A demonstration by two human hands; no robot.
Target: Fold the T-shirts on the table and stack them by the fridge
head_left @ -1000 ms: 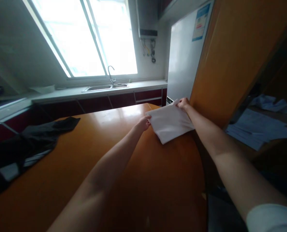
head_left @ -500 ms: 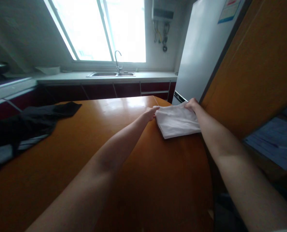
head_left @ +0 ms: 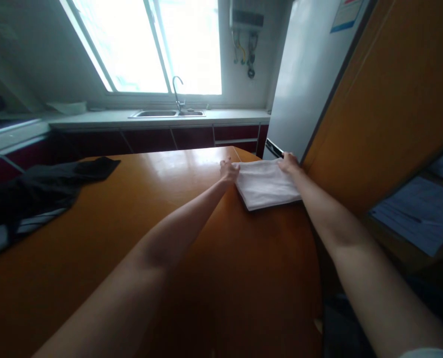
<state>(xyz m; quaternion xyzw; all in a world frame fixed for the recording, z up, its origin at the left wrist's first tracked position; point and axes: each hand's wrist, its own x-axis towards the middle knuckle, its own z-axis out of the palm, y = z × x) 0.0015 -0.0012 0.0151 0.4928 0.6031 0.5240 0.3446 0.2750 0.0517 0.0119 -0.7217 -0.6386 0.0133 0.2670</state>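
A white folded cloth (head_left: 266, 184) lies flat at the far right end of the wooden table (head_left: 161, 199). At its far left corner is my left hand (head_left: 229, 170), fingers curled in and closed on the edge. My right hand (head_left: 289, 162) grips the far right corner, its fingertips partly hidden behind the cloth. Both arms reach out straight across the tabletop. Whether the cloth is a garment or a towel I cannot tell.
Dark clothing (head_left: 53, 184) lies along the table's left side. Beyond the table is a counter with a sink (head_left: 157, 114) under a window. A fridge (head_left: 299, 74) and a wooden panel (head_left: 378, 99) border the right, with papers (head_left: 415, 214) on a shelf.
My left hand has shifted its hold at the cloth's left corner, with its fingers now curled upward. The right hand stays at its corner. The view has turned slightly to the right.
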